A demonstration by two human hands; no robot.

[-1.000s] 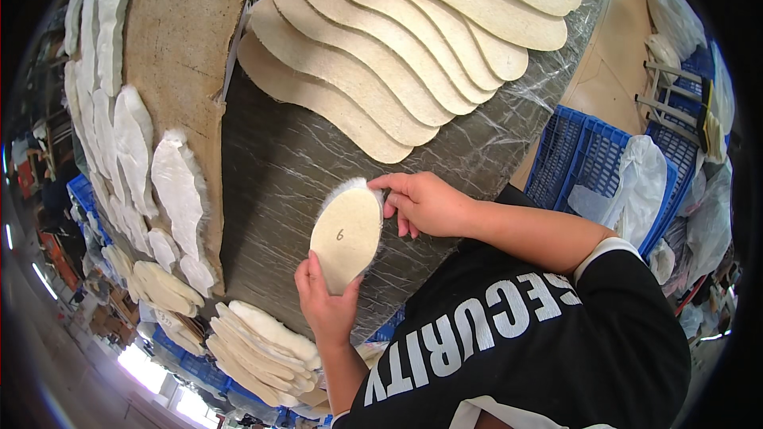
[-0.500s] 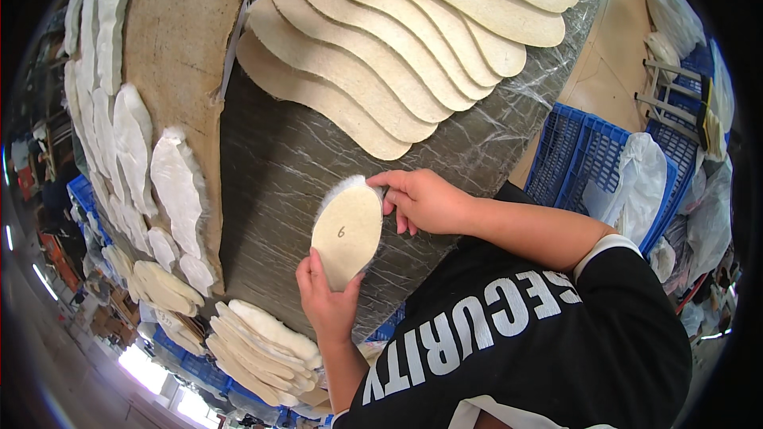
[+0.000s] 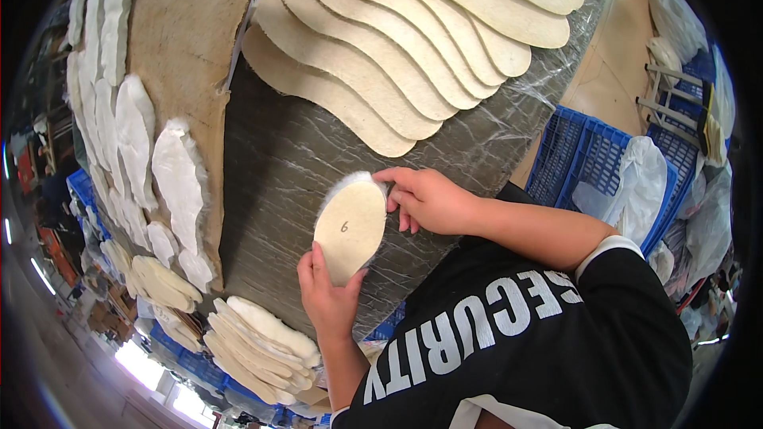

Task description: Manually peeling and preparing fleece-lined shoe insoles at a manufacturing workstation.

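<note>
One cream insole-shaped pad (image 3: 350, 242), oval, with a handwritten mark on its flat face, sits between the two hands over the desk (image 3: 278, 179); contact with the desk surface cannot be confirmed. White fleece (image 3: 338, 189) projects beyond the pad's upper edge from about 10 to 1 o'clock.

The left hand (image 3: 330, 302) holds the pad at 7 o'clock. Its fingers are clamped on the lower end, one lying on the face, the thumb near the lower right edge. This grip probably steadies the part while leaving most of the face exposed. The right hand (image 3: 429, 202) engages the upper edge at 1 o'clock: thumb and index finger are closed on the fleece margin, the remaining fingers curled clear. Holding opposite ends likely prevents rotation.

At 12 to 1 o'clock from the pad, large cream sole-shaped pieces (image 3: 358, 95) overlap in a fanned row, an arrangement that presumably allows each edge to be picked up singly. A brown board (image 3: 183, 32) lies at 11 o'clock; white fleece pieces (image 3: 179, 163) are ranged along it at 10 o'clock. At 7 o'clock, a leaning stack of pads (image 3: 254, 349) sits by the desk edge, apparently within the left hand's reach. Blue crates (image 3: 588, 159) stand between 2 and 3 o'clock.
</note>
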